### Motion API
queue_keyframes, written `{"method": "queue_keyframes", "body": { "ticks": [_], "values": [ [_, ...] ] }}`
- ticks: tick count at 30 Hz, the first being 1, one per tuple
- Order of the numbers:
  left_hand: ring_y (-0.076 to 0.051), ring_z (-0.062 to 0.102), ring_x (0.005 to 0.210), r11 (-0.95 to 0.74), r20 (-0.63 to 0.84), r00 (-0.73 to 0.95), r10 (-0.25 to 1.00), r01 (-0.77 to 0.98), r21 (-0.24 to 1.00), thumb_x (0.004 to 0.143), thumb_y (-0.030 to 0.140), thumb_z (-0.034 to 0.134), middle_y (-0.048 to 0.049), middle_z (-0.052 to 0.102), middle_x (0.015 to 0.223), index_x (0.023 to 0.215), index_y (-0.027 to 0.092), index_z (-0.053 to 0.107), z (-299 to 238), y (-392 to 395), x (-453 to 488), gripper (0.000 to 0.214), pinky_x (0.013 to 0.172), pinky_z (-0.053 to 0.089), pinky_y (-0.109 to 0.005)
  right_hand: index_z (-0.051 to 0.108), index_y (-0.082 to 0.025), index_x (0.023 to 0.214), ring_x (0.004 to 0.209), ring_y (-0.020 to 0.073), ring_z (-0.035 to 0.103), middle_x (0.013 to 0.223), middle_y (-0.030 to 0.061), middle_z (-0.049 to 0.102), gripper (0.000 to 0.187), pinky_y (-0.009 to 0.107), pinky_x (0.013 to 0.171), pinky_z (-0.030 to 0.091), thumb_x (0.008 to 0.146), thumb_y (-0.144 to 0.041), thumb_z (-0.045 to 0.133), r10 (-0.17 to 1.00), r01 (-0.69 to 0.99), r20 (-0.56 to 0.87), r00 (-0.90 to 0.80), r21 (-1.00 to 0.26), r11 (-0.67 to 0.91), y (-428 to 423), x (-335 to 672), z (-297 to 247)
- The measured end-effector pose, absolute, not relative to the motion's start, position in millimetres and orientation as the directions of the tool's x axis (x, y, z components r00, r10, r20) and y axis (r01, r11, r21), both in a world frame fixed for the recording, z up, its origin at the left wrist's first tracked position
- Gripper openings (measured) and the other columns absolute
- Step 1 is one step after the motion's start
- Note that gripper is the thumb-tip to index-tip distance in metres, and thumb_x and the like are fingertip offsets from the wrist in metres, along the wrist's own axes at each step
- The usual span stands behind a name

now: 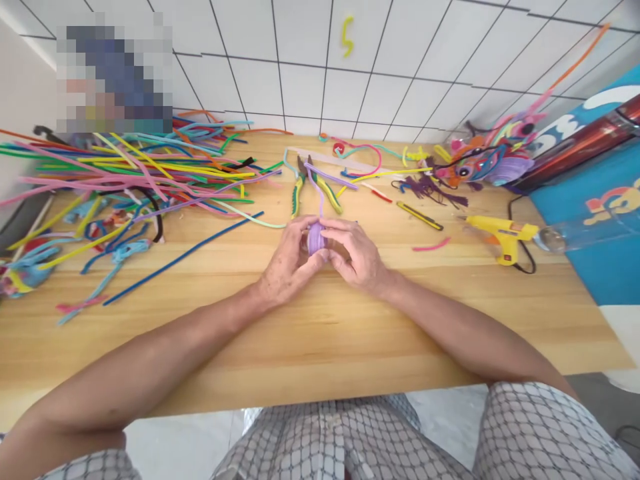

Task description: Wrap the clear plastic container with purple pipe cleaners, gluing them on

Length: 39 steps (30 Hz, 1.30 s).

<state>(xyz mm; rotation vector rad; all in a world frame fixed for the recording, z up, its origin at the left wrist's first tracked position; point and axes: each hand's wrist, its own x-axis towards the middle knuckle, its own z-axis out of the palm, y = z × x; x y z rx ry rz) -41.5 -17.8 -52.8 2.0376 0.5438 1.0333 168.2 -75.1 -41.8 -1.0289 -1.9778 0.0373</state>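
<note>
The left hand [285, 267] and the right hand [360, 253] together grip a purple coil [316, 239] with their fingers, over the middle of the desk [320, 347]. From it, one purple strand [321, 200] runs between the spread handles of the pliers [298, 195].

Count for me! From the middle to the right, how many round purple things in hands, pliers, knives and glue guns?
Round purple piece between left hand and right hand: 1
Pliers with yellow-and-green handles: 1
Slim yellow-and-black knife: 1
Yellow glue gun: 1
Total: 4
</note>
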Motion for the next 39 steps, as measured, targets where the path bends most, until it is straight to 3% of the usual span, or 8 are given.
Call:
{"method": "queue_keyframes", "body": {
  "ticks": [4, 13, 17, 21, 28, 34, 39],
  "values": [
    [-0.031, 0.054, 0.148, -0.622, 0.483, 0.587, 0.650, 0.045, 0.782, 0.111, 0.037, 0.059, -0.0171, 0.052, 0.157, 0.161, 0.026, 0.040, -51, -19, -42, 0.054, 0.126, 0.049, -0.056, 0.052, -0.027, 0.150, 0.149, 0.0307, 0.063, 0.156, 0.0168, 0.066, 0.041, 0.058, 0.119, 0.057, 0.109, -0.026, 0.057, 0.695, 0.648, 0.663, -0.280, -0.403, 0.646, -77, 167, -41],
    [-0.030, 0.055, 0.149, -0.740, 0.581, 0.590, 0.561, 0.043, 0.671, 0.108, 0.029, 0.062, -0.0179, 0.055, 0.156, 0.160, 0.025, 0.042, -45, -22, -44, 0.056, 0.125, 0.051, -0.056, 0.039, -0.022, 0.164, 0.159, 0.0289, 0.052, 0.167, 0.0204, 0.056, 0.055, 0.055, 0.129, 0.050, 0.111, -0.027, 0.052, 0.679, 0.568, 0.662, -0.316, -0.441, 0.695, -81, 165, -37],
    [-0.031, 0.057, 0.149, -0.737, 0.573, 0.589, 0.570, 0.058, 0.673, 0.107, 0.030, 0.063, -0.0186, 0.056, 0.156, 0.158, 0.024, 0.043, -43, -22, -43, 0.056, 0.124, 0.053, -0.056, 0.039, -0.023, 0.163, 0.160, 0.0304, 0.051, 0.166, 0.0208, 0.056, 0.054, 0.060, 0.129, 0.048, 0.110, -0.027, 0.050, 0.668, 0.576, 0.677, -0.309, -0.426, 0.698, -80, 168, -36],
    [-0.032, 0.059, 0.146, -0.770, 0.587, 0.596, 0.548, 0.086, 0.632, 0.106, 0.031, 0.062, -0.0180, 0.060, 0.153, 0.157, 0.024, 0.044, -40, -24, -43, 0.055, 0.123, 0.053, -0.058, 0.040, -0.023, 0.164, 0.161, 0.0321, 0.049, 0.167, 0.0202, 0.055, 0.054, 0.063, 0.131, 0.046, 0.112, -0.035, 0.047, 0.702, 0.590, 0.646, -0.301, -0.452, 0.669, -81, 170, -35],
    [-0.034, 0.058, 0.148, -0.822, 0.597, 0.640, 0.484, 0.099, 0.561, 0.100, 0.023, 0.065, -0.0190, 0.059, 0.156, 0.156, 0.024, 0.045, -40, -29, -41, 0.060, 0.122, 0.053, -0.058, 0.042, -0.023, 0.163, 0.159, 0.0295, 0.052, 0.165, 0.0191, 0.057, 0.056, 0.058, 0.129, 0.048, 0.115, -0.053, 0.037, 0.754, 0.578, 0.603, -0.263, -0.527, 0.623, -81, 172, -33],
    [-0.034, 0.061, 0.144, -0.808, 0.595, 0.627, 0.502, 0.095, 0.582, 0.099, 0.024, 0.066, -0.0189, 0.060, 0.153, 0.154, 0.023, 0.047, -42, -28, -41, 0.059, 0.120, 0.055, -0.057, 0.041, -0.024, 0.163, 0.158, 0.0347, 0.051, 0.167, 0.0197, 0.055, 0.062, 0.064, 0.126, 0.050, 0.112, -0.059, 0.043, 0.706, 0.608, 0.647, -0.288, -0.446, 0.657, -81, 177, -31],
    [-0.032, 0.059, 0.144, -0.726, 0.551, 0.585, 0.596, 0.098, 0.681, 0.105, 0.032, 0.063, -0.0181, 0.060, 0.150, 0.153, 0.023, 0.048, -44, -24, -42, 0.051, 0.121, 0.054, -0.057, 0.039, -0.028, 0.166, 0.160, 0.0373, 0.049, 0.168, 0.0171, 0.054, 0.063, 0.066, 0.125, 0.051, 0.110, -0.056, 0.048, 0.656, 0.660, 0.703, -0.274, -0.359, 0.660, -86, 178, -28]
  ]
}}
